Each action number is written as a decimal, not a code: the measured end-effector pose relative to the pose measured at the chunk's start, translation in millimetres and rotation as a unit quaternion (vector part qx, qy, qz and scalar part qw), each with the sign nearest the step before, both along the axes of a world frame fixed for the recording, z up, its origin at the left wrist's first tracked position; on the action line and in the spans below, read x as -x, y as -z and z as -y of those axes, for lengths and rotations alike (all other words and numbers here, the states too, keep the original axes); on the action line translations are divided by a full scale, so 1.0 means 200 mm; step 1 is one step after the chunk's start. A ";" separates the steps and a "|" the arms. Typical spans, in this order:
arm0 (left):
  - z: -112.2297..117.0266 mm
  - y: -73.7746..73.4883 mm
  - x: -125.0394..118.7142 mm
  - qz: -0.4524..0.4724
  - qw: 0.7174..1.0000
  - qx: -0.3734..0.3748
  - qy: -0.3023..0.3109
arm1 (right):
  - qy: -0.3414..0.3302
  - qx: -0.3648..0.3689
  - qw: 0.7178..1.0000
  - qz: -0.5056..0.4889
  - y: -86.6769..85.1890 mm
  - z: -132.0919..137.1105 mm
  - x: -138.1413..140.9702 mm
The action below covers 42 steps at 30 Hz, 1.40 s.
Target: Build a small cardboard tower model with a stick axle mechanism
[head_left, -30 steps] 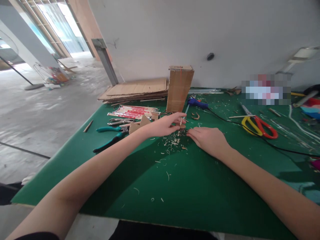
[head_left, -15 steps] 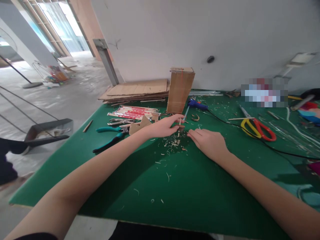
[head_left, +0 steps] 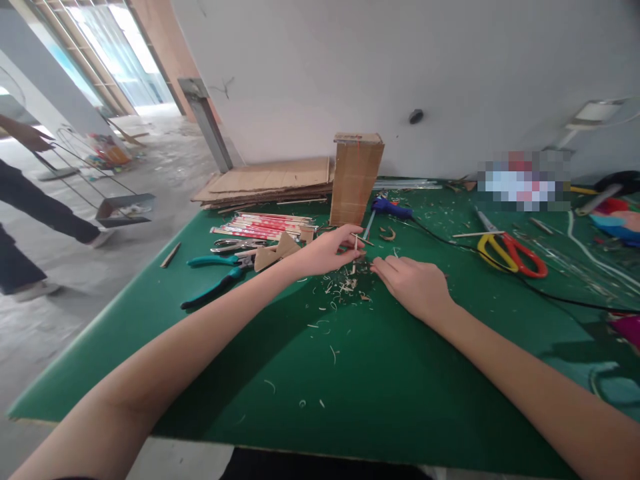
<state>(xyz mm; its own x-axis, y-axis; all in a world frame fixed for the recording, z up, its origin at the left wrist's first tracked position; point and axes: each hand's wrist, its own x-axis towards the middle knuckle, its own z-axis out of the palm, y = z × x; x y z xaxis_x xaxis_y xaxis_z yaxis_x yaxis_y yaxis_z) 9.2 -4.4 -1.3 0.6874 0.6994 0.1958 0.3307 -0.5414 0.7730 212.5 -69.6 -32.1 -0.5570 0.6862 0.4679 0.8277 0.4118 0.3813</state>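
Pinching pale stick point(head_left: 355, 243) upright, left hand point(head_left: 330, 253) has thumb and fingers closed on it, stick at its 3 o'clock. Right hand point(head_left: 415, 283) at 4 o'clock from left, fingers pressed together, can't tell if anything is between them. Wood shavings point(head_left: 349, 285) at 5 o'clock from left hand, on green table point(head_left: 300, 373). Cardboard block point(head_left: 356, 183) stands near 1 o'clock, blue glue gun point(head_left: 393, 209) 2 o'clock, pliers point(head_left: 223, 283) 9 o'clock. Scissors point(head_left: 515, 253) 2 o'clock from right hand. Both hands hardly moved since last frame; main change is beyond the table toward 9 o'clock: dustpan point(head_left: 125, 215) farther back, co-worker's legs point(head_left: 43, 200) now in view
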 end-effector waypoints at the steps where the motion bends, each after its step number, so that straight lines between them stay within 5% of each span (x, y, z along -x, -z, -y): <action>1: 0.00 0.00 0.00 0.005 1.000 0.013 0.000 | 0.008 -0.004 1.000 -0.003 0.00 0.00 0.00; 9: -0.02 0.05 0.02 0.027 0.999 0.008 0.025 | 0.003 0.089 0.996 0.016 -0.02 -0.01 0.01; 15: -0.02 0.04 0.02 0.025 0.999 -0.009 0.044 | 0.022 0.012 1.000 -0.015 0.01 0.00 0.00; 22: -0.01 0.01 0.02 -0.022 0.998 -0.044 0.047 | 0.000 0.082 0.996 0.016 -0.01 -0.01 0.01; 28: -0.02 0.02 0.02 -0.046 0.997 -0.054 0.041 | 0.041 0.014 0.999 0.000 0.00 0.00 0.03; 37: -0.04 0.06 0.02 -0.011 0.997 -0.069 -0.011 | 0.006 0.085 0.996 0.018 -0.02 -0.02 0.02; 42: -0.03 0.06 0.02 0.006 0.998 -0.062 0.000 | 0.017 0.021 1.000 -0.005 0.01 0.00 0.02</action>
